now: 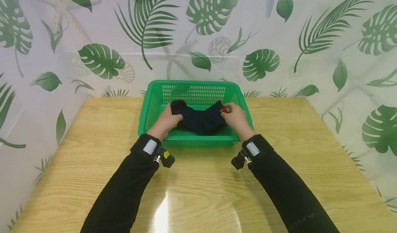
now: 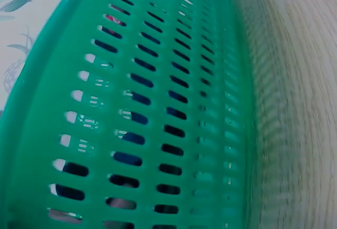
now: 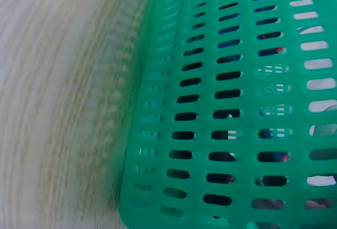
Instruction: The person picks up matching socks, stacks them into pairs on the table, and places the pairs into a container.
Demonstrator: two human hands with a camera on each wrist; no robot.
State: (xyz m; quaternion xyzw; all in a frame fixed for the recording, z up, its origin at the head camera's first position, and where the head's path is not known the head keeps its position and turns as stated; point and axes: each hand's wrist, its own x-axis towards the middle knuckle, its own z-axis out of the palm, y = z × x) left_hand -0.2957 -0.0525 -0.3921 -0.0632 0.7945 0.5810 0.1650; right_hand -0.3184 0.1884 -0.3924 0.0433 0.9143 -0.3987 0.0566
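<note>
A dark navy folded piece of cloth (image 1: 201,120) lies inside the green plastic basket (image 1: 200,142), sagging in the middle with both ends raised. My left hand (image 1: 166,122) grips its left end, thumb on top. At the right end, my right hand (image 1: 238,119) pinches the cloth beside a small red patch (image 1: 223,110). Both wrist views look at the slotted outer wall of the basket, with bits of dark cloth showing through the slots; the hands are mostly hidden there.
The basket stands on a light wooden table (image 1: 108,133), near its back edge. Behind the table hangs a leaf-patterned cloth (image 1: 223,67), which also runs along both sides.
</note>
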